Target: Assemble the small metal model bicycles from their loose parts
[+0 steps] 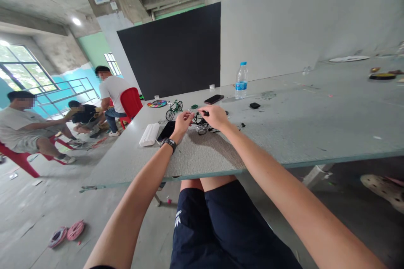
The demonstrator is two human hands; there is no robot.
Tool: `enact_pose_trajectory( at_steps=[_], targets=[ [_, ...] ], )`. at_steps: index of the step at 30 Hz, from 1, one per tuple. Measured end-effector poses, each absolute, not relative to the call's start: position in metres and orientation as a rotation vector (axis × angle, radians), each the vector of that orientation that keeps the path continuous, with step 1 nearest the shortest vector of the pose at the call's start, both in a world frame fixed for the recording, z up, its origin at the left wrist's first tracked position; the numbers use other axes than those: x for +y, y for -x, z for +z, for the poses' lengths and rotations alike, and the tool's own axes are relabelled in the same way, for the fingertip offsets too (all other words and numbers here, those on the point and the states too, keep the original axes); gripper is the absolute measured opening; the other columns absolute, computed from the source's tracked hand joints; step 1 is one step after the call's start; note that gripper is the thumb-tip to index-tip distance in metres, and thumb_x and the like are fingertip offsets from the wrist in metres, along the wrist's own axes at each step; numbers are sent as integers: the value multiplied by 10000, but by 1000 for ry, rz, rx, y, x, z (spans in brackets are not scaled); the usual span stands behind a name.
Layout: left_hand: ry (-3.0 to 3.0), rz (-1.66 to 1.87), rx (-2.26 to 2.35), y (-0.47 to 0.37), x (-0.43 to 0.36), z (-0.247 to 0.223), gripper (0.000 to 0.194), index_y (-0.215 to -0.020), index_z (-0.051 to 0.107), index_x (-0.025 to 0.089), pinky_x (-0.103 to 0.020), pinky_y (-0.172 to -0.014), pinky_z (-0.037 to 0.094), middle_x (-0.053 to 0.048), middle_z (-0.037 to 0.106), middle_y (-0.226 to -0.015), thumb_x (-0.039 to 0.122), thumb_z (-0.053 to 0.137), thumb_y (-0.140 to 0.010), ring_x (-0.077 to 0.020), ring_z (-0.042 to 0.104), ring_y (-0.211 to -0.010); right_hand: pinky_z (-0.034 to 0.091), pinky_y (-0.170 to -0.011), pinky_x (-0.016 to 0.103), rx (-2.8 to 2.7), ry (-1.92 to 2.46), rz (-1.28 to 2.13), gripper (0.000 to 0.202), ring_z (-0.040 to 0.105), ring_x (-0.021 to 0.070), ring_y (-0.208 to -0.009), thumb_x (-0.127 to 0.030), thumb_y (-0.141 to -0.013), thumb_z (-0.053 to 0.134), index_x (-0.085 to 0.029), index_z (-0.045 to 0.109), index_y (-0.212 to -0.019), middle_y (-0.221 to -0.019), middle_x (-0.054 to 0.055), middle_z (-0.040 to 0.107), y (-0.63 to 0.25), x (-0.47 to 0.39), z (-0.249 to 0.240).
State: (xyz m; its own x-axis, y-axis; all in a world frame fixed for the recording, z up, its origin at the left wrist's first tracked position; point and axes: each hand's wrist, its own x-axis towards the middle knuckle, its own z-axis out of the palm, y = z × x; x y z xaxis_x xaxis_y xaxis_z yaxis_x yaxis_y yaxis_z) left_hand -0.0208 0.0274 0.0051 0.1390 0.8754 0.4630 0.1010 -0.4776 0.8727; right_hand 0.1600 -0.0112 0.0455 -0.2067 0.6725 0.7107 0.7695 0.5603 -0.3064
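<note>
Nearest, dark shorts [217,222] are seen under the edge of a grey bench [299,134], over which two bare arms are stretched. A watch [170,144] is worn on the left wrist. In the left hand [183,125], the fingers are bent and drawn together; whether anything is pinched there cannot be told. In the right hand [216,117], a small black piece [205,113] is gripped by the fingers. Between the hands and partly hidden by them, a black model bicycle [201,127] is seen low over the bench. To the left, a white case [149,134] is laid beside a dark flat device [167,131]. Farther back, a green model bicycle [174,110] is stood upright near a multicoloured disc [157,104]; to its right, a phone [214,99] and a blue-capped bottle [241,84] are placed. Beyond, a black panel [176,50] is seen, and at far left a red chair [129,103] is occupied by a person [113,88].
</note>
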Motion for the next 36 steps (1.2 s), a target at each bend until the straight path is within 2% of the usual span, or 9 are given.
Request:
enact_pose_trajectory(
  at_steps=[4, 11, 18, 26, 36],
  targets=[
    [-1710, 1407, 931, 21, 28, 5, 380, -841, 587, 172, -209, -527, 460, -6, 600, -711, 533, 702, -814, -110, 576, -607, 530, -805, 328, -1921, 1072, -15, 175, 724, 239, -933, -214, -904, 618, -202, 779, -969, -1015, 57, 786, -153, -10, 43],
    [-1708, 1401, 921, 21, 27, 6, 350, -824, 590, 168, -209, -529, 462, -15, 618, -734, 496, 710, -819, -109, 583, -610, 534, -812, 327, -1846, 1047, 169, 119, 723, 229, -889, -208, -864, 658, -181, 765, -908, -936, 71, 785, -152, -7, 40],
    [-1727, 1387, 910, 20, 24, 8, 352, -785, 575, 170, -212, -537, 461, 1, 587, -686, 495, 706, -820, -110, 576, -605, 526, -811, 332, -1836, 1065, 26, 134, 720, 229, -879, -207, -881, 635, -190, 764, -913, -948, 69, 784, -155, -14, 47],
    [-1716, 1386, 925, 22, 25, 7, 378, -802, 578, 169, -206, -543, 463, 0, 577, -703, 527, 697, -820, -110, 588, -627, 530, -815, 335, -1918, 1022, 52, 173, 720, 237, -935, -222, -912, 602, -200, 766, -963, -1010, 60, 784, -154, -15, 47],
    [-1736, 1372, 887, 21, 24, 7, 399, -790, 586, 164, -202, -520, 457, 3, 563, -673, 548, 691, -822, -113, 579, -613, 502, -729, 313, -1994, 1094, -42, 195, 711, 230, -873, -269, -934, 576, -222, 755, -996, -991, 51, 783, -159, -16, 51]
  ],
)
